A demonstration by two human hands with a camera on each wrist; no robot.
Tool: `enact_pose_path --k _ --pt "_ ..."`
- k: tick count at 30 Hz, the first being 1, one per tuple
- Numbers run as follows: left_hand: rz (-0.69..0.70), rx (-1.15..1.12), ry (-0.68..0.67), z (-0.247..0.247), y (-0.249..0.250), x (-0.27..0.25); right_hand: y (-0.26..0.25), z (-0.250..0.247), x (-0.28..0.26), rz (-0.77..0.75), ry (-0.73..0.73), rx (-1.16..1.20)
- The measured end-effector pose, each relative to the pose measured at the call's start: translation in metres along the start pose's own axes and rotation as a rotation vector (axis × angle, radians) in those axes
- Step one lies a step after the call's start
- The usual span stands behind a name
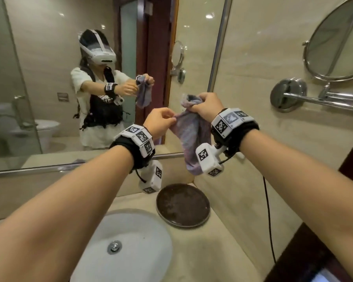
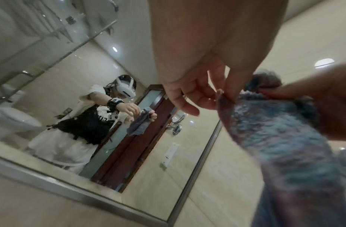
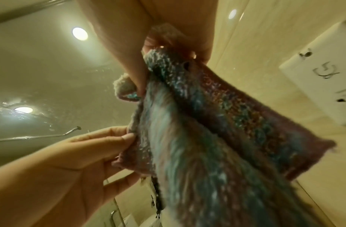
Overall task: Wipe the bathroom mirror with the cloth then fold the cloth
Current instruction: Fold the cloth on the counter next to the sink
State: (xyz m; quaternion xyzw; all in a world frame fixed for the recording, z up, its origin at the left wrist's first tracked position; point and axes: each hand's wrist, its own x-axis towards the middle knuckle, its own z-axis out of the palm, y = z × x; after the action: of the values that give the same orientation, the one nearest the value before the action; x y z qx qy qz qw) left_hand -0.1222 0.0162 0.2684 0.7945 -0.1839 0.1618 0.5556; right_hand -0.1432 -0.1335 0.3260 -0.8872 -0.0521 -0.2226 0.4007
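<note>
From the head view, the cloth (image 1: 194, 137) hangs in the air over the counter (image 1: 222, 241), just in front of the mirror (image 1: 69, 98) but not touching it. The right hand (image 1: 207, 106) bunches its top in a closed fist, and the left hand (image 1: 161, 123) pinches an edge between thumb and fingertips. This looks like the start of the fold — to do it well, each hand should find a corner and draw the cloth out flat before bringing edge to edge. Below sit a white oval sink (image 1: 130, 251) and a round dark tray (image 1: 182, 206).

The left wrist view shows the left thumb and forefinger clamped on a thin hem of the cloth (image 2: 275, 130), the other fingers (image 2: 187, 106) loosely curled and apart. The fabric is fluffy, mottled blue and mauve.

The right wrist view shows the right fingers wrapped tight round a gathered wad — the cloth (image 3: 216, 138) falls in soft lengthwise pleats, nubbly like terry, with a small hole near the grip.
</note>
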Motion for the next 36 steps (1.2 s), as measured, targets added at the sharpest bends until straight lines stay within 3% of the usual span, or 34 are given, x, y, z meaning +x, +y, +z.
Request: enact_pose_path --k 2,7,11,16,19,22,26,36 --pt "-0.007 0.035 0.045 -0.005 -0.003 -0.009 0.005 -0.004 -0.016 0.078 -0.052 -0.050" --pt "-0.040 0.075 0.158 -0.010 -0.014 -0.026 0.026 -0.019 -0.059 0.250 -0.465 -0.115" --pt "-0.070 0.035 0.198 -0.009 -0.025 -0.035 0.053 -0.035 -0.080 0.316 -0.559 0.108" --pt "-0.129 -0.075 0.130 0.015 -0.025 -0.042 0.086 -0.042 -0.102 0.300 -0.481 0.272" --pt "-0.118 -0.066 0.119 0.029 -0.025 -0.041 0.115 -0.042 -0.099 0.181 -0.349 0.004" --pt "-0.083 -0.029 0.139 0.039 -0.029 -0.040 0.127 -0.045 -0.101 0.110 -0.337 -0.178" --pt "-0.073 -0.021 0.132 0.051 -0.034 -0.045 0.145 -0.044 -0.106 0.171 -0.467 -0.079" --pt "-0.158 0.072 0.151 0.074 -0.080 -0.059 0.198 -0.015 -0.104 0.208 -0.512 0.040"
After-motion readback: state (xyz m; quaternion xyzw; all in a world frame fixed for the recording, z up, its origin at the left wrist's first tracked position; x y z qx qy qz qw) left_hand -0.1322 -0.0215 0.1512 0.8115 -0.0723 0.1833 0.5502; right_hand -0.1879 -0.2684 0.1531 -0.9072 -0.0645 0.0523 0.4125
